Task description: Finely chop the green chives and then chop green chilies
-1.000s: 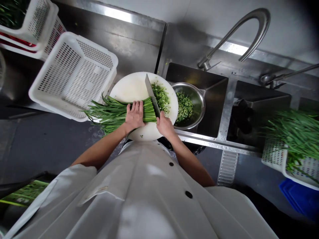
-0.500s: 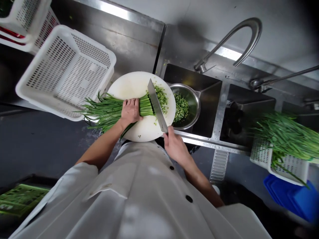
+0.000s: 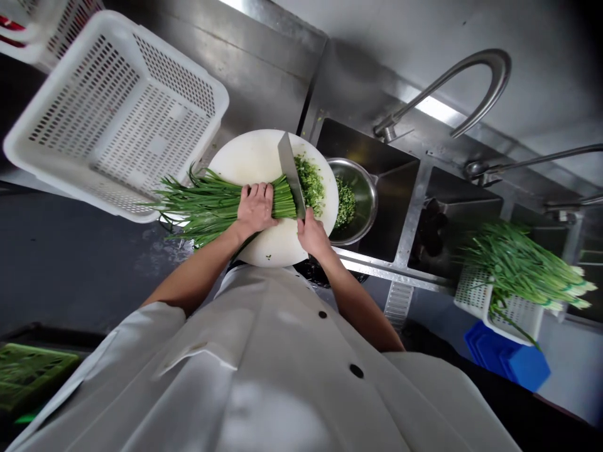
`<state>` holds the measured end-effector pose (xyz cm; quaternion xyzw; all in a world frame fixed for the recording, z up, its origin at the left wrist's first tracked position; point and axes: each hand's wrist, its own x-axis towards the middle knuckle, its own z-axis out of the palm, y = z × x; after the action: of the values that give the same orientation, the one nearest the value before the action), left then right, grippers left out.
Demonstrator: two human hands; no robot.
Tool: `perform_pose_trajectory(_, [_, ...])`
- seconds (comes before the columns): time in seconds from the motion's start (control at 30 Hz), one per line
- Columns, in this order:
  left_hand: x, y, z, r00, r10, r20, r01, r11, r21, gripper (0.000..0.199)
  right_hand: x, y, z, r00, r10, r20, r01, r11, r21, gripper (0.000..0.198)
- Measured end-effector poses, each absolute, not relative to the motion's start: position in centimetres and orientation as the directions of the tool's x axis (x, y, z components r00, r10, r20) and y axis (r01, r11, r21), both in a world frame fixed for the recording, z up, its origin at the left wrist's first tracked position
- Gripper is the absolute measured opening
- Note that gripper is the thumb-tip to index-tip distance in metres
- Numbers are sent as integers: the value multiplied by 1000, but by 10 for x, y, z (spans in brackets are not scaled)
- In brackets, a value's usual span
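My left hand (image 3: 257, 207) is wrapped over a thick bunch of green chives (image 3: 207, 204), pressing it onto a round white cutting board (image 3: 245, 150). The leafy ends hang past the board's left edge. In my right hand (image 3: 313, 233) is the handle of a cleaver (image 3: 291, 169), whose blade stands across the cut end of the bunch, a short way right of my left fingers. Whether the edge touches the board is hidden. Finely chopped chives (image 3: 311, 185) lie right of the blade. Beside the board, a metal bowl (image 3: 370, 210) holds more chopped pieces (image 3: 346, 204).
A large white perforated basket (image 3: 155, 119) stands at the left. Sinks (image 3: 391, 201) with a curved faucet (image 3: 499, 69) run along the right. Farther right, whole green stalks (image 3: 527, 263) lie over white baskets (image 3: 518, 317), above blue plastic pieces (image 3: 522, 364).
My right hand and the cleaver have moved forward, away from my body, along the cut end. The left hand keeps its hold on the chives. The camera view has shifted slightly.
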<state>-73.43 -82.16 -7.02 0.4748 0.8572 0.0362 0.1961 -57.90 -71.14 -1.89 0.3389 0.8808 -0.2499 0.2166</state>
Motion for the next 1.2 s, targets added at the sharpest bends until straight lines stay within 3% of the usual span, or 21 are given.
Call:
perform_pose_trajectory(0.1, [-734,-822,-70,-484,817,-313,788,563,249,106,-582,-709,-25,-673,523,-524,711,654,-260,42])
perform_pose_trajectory(0.2, [-735,-821,-71,-486,813,-321,787,567,245,106,-556,-721,5,-671,546,-502,711,667,-224,41])
perform_pose_trajectory(0.4, [-736,-819,-73,-487,807,-335,783,573,243,107,-501,-749,62,-656,486,-578,700,678,-224,29])
perform_pose_trajectory(0.53, [-736,-818,-74,-478,810,-340,777,570,266,106,-524,-744,37,-643,471,-604,709,665,-236,30])
perform_pose_trajectory(0.73, [-734,-822,-71,-464,823,-328,790,552,268,106,-591,-721,-24,-680,515,-523,703,660,-264,38])
perform_pose_trajectory(0.9, [-734,-821,-69,-486,815,-316,787,565,248,103,-561,-725,15,-693,542,-476,693,683,-231,40])
perform_pose_trajectory(1.03, [-734,-818,-72,-499,810,-308,785,573,237,101,-514,-742,58,-713,489,-502,659,712,-243,35])
perform_pose_trajectory(1.2, [-734,-818,-73,-484,816,-316,785,564,255,101,-519,-744,53,-685,442,-579,670,693,-264,28])
